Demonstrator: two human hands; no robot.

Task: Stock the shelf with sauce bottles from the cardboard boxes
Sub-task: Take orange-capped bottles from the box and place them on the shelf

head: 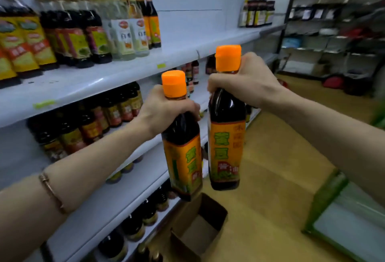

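Fingers of your left hand curl round the neck of one sauce bottle; your right hand grips a second bottle likewise, both lifted before the shelf. That shelf's middle stretch stands bare between stocked rows, so much remains. The cardboard box below looks emptied.

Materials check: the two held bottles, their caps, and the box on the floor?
Bottles: clear glossy plastic or glass, highlights over dark sauce; can't tell which. Caps: matte orange plastic, probably. Box: brown cardboard, dull, folded flaps.
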